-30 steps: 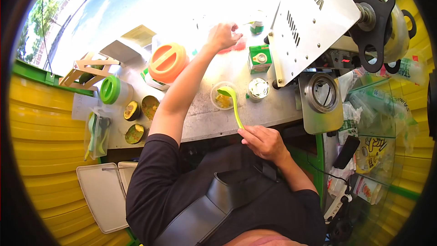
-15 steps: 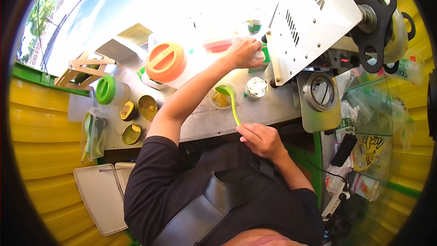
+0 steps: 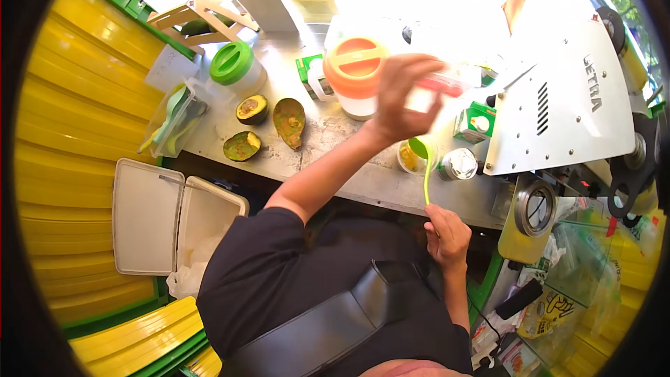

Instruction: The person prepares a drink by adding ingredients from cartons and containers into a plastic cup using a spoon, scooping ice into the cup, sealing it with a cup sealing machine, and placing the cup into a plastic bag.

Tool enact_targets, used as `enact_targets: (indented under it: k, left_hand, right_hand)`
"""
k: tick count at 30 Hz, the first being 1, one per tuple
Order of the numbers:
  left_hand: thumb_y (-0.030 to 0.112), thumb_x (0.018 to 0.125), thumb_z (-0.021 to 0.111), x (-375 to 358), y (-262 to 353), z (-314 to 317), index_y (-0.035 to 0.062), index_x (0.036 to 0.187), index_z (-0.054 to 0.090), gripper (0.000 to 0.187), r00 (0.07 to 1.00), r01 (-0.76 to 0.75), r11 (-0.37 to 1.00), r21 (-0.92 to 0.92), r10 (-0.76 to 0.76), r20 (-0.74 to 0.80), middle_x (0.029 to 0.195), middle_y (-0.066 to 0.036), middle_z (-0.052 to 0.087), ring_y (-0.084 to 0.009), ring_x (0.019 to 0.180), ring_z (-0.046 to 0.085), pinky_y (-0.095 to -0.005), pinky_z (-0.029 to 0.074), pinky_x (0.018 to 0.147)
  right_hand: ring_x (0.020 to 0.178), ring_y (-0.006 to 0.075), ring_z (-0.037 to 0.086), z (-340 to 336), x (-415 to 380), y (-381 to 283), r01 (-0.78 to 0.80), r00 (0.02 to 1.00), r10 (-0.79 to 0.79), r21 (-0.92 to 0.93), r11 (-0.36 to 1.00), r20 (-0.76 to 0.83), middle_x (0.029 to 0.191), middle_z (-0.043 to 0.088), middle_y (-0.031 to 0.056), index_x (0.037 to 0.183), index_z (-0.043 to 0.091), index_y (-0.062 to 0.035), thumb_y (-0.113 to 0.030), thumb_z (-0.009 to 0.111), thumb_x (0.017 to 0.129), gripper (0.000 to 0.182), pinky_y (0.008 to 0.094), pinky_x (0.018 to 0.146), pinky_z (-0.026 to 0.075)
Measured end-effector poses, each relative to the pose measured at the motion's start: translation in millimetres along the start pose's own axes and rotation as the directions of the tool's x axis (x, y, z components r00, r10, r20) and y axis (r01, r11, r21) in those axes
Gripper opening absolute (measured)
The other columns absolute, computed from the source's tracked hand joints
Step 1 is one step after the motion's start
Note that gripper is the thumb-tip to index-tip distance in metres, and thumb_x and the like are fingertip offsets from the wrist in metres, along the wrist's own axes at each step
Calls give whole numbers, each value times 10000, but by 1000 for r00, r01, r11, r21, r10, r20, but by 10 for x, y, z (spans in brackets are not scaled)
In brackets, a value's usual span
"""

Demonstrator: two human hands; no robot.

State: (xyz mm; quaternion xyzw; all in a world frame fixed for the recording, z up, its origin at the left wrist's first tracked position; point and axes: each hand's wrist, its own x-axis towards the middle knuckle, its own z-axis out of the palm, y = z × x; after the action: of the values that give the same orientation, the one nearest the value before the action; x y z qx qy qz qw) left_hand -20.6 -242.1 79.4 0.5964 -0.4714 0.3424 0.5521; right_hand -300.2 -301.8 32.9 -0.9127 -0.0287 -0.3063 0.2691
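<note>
My right hand (image 3: 449,234) grips the handle end of a long green spoon (image 3: 427,183). The spoon's bowl rests over a clear cup (image 3: 410,160) with yellow pieces inside. My left hand (image 3: 407,98), blurred by motion, is raised over the counter in front of an orange-lidded jug (image 3: 352,73); its thumb and fingers are apart and nothing shows between them. A green carton with a white cap (image 3: 476,123) stands to the right of that hand. Beside the cup is a round container with a shiny silver top (image 3: 458,164).
A cut avocado half (image 3: 252,109) and scooped-out skins (image 3: 289,123) lie on the metal counter (image 3: 335,160). Left of them stand a green-lidded jar (image 3: 234,66) and a clear utensil box (image 3: 178,120). A white GETRA machine (image 3: 569,112) borders the right side. An open bin (image 3: 209,216) sits below left.
My left hand has come off the green carton's cap, moved back toward the orange-lidded jug and spread its fingers. The view has turned, shifting things rightward. My right hand still holds the spoon.
</note>
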Motion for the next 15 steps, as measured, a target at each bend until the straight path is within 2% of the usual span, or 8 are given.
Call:
enact_targets:
  k: [1,3,5,6,8,11,13,15]
  left_hand:
    - [11,846,698,-109,-180,-266,4,1247,613,410,979,35,987,159,-1,-206,1222,-128,646,-268,1137,606,-400,471,1004]
    - [8,842,592,-490,-557,-840,-11,1339,540,499,836,449,890,74,-389,-388,1354,-115,568,-242,1232,537,-406,409,1079]
    - [-18,772,612,-783,-908,-1276,24,1369,553,601,722,650,758,-51,-637,-271,1384,-133,563,-277,1259,550,-431,434,1101]
    - [-18,772,612,-899,-1095,-1444,24,1369,553,601,719,651,757,-50,-637,-279,1384,-133,563,-277,1259,550,-431,434,1101]
    - [8,763,636,-1025,-1423,-1700,96,1477,537,727,742,642,716,275,-671,13,1489,-127,533,-293,1364,519,-440,420,1146]
    - [45,760,672,-941,-1853,-1917,203,1524,562,789,706,552,793,259,-609,361,1581,-143,504,-321,1483,449,-446,357,1237]
    - [122,790,740,-738,-1975,-1947,217,1503,592,734,676,550,792,264,-608,416,1595,-153,496,-322,1492,441,-440,341,1253]
    - [246,790,830,-572,-2021,-1924,216,1481,615,724,456,577,728,371,-663,593,1571,-145,511,-314,1472,460,-421,368,1237]
  right_hand:
    - [860,322,750,-5,17,-6,4,1000,-4,9,1000,-1,1051,753,157,1205,715,-20,-181,717,995,264,383,692,598]
    - [871,327,754,-12,55,-9,1,1000,-1,5,1000,-12,1038,756,160,1193,715,-16,-187,709,1003,255,384,707,604]
    - [875,332,755,-15,68,-19,-6,1000,6,19,1000,-13,1034,758,161,1190,714,-15,-185,702,1008,249,388,716,606]
    - [878,337,756,-14,75,-17,-16,1000,17,26,1000,-18,1031,760,162,1187,713,-15,-184,696,1013,243,393,725,608]
    - [880,344,755,-15,70,-16,-23,1000,23,30,999,-11,1035,761,165,1187,711,-13,-178,692,1015,240,398,734,608]
    - [885,356,755,-5,61,-8,-24,1000,24,33,999,-1,1048,764,170,1187,706,-8,-166,686,1016,233,407,755,607]
    - [889,362,755,3,73,-11,-16,1000,16,27,1000,4,1057,764,173,1187,704,-5,-159,683,1017,230,410,765,605]
    - [894,366,755,-2,73,-30,-41,999,41,25,999,9,1060,764,177,1185,701,-2,-148,678,1017,224,411,778,604]
